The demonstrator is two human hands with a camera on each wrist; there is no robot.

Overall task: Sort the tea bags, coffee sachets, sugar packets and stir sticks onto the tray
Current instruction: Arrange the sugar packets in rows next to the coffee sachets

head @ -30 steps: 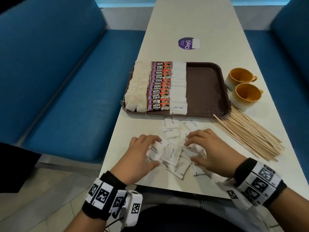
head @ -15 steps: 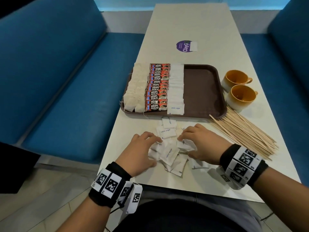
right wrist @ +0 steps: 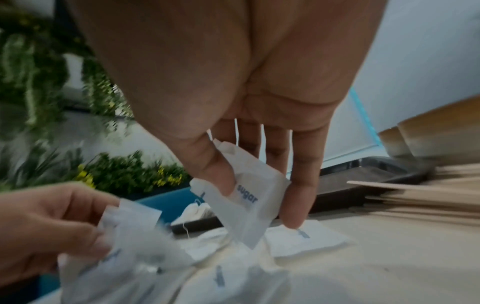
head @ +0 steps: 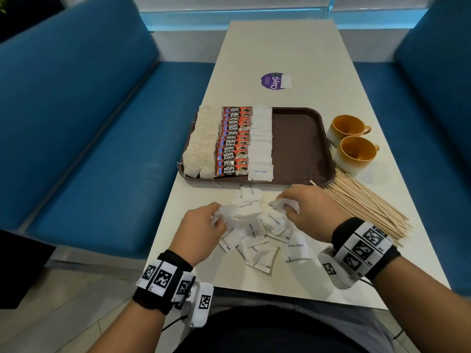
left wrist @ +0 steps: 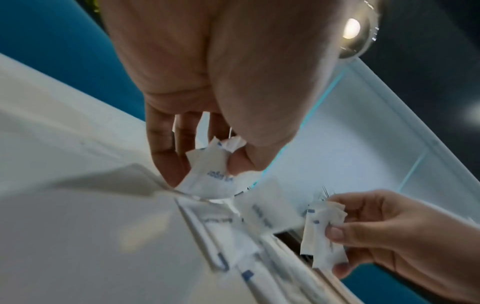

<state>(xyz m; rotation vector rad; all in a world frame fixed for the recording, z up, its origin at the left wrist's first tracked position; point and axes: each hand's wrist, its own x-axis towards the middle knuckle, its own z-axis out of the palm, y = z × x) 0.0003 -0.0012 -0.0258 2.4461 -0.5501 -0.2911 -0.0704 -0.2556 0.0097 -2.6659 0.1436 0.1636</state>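
A brown tray (head: 300, 149) holds a column of tea bags (head: 200, 146), a column of red coffee sachets (head: 233, 142) and a column of white sugar packets (head: 261, 143). Its right half is bare. Loose sugar packets (head: 254, 238) lie heaped on the table in front of it. My left hand (head: 216, 217) pinches sugar packets (left wrist: 210, 174) at the heap's left side. At the right side my right hand (head: 288, 208) pinches sugar packets (right wrist: 249, 197) between thumb and fingers. Wooden stir sticks (head: 364, 207) lie in a fan right of the heap.
Two orange cups (head: 353, 146) stand right of the tray, just behind the sticks. A purple sticker (head: 274, 81) lies farther back on the table. Blue benches run along both sides. The table's front edge is close below the packet heap.
Both hands have lifted packets off the heap and now hold them pinched above it. They have shifted slightly toward the tray.
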